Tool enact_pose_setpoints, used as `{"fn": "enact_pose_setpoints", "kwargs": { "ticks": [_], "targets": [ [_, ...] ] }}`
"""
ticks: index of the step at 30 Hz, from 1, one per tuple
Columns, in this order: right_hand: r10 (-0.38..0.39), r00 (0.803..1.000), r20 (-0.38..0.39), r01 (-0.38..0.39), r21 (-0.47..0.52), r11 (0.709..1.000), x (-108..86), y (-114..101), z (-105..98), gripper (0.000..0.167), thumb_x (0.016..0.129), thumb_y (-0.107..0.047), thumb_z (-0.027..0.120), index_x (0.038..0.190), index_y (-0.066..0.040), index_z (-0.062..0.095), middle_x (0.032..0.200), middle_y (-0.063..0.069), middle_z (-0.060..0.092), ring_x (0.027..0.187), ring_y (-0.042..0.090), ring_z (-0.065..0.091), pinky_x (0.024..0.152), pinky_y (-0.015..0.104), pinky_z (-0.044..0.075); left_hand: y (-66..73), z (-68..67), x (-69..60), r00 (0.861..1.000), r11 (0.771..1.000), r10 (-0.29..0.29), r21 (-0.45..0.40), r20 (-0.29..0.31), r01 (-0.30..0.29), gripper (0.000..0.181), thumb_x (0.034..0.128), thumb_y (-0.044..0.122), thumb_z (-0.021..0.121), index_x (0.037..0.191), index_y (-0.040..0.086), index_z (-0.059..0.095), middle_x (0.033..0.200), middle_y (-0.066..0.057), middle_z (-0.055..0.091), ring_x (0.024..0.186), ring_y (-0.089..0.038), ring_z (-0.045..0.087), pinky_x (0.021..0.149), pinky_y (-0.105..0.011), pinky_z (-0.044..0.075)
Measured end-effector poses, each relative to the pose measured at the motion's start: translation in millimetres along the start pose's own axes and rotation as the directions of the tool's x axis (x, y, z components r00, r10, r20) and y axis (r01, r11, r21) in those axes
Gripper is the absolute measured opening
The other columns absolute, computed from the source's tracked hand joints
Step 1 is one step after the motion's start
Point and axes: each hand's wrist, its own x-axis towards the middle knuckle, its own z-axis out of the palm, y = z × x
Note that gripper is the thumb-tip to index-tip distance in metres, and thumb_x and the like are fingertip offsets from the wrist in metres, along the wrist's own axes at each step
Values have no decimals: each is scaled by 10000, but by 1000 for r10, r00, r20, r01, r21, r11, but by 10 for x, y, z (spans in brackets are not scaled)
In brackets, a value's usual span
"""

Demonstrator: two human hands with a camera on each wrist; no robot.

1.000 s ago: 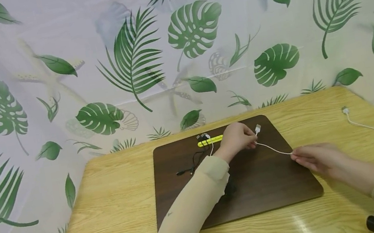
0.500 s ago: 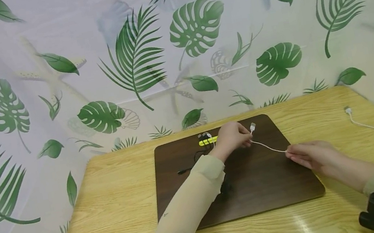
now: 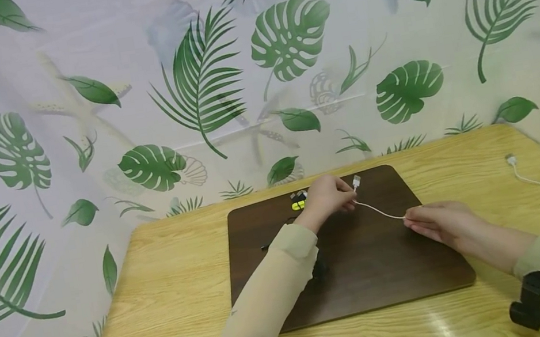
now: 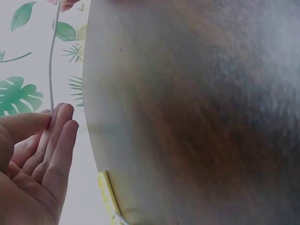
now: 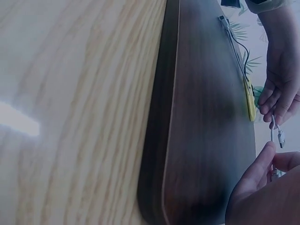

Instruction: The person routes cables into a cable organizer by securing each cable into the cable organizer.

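A white USB cable is stretched between my two hands above the dark brown board. My left hand pinches it near its USB plug, which sticks up past the fingertips. Toward the other end, my right hand pinches it between thumb and fingers. Behind the left hand lies a yellow cable holder, mostly covered in the head view; the right wrist view shows more of the yellow holder, with cables at it. Black cables on the board are largely hidden by my left forearm.
The brown board lies on a light wooden table. Another white cable rests on the table at the far right. A leaf-patterned cloth hangs behind. A black mount sits at my right wrist.
Both hands have shifted left with the white cable held between them. My left hand now covers more of the yellow holder. The view has turned slightly left.
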Motion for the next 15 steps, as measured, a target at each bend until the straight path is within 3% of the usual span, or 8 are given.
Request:
{"fn": "enact_pose_setpoints", "kwargs": {
  "ticks": [15],
  "targets": [
    [-2, 1000, -18, 1, -55, 998, 78, -17, 251, 270, 1061, -22, 584, 886, -136, 755, 859, -69, 767, 816, 28, 753, 816, 188, 620, -95, -178, -56, 999, 1000, -31, 0, -30, 31, 165, 1009, 86, 716, 1025, -40, 821, 900, -167, 825, 816, -268, 822, 701, -285, 652]
  ]
}}
